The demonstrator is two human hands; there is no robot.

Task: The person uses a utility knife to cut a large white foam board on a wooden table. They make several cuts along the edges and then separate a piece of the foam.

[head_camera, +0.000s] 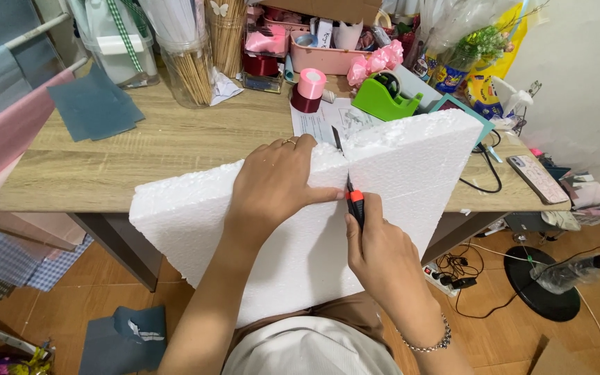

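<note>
A thick white foam board (411,173) leans from my lap onto the front edge of the wooden table (175,142). My left hand (276,184) lies flat on the board's upper middle, pressing it down. My right hand (376,246) grips a red and black utility knife (355,201) whose blade is sunk into the foam. A cut line runs from the board's top edge down to the blade, right beside my left fingertips.
A pink ribbon spool (309,89) and a green tape dispenser (383,97) stand behind the board. A jar of wooden sticks (192,69), grey-blue paper (95,107) and boxes of supplies crowd the table's back. A phone (537,177) lies at right. Cables and a power strip (442,274) are on the floor.
</note>
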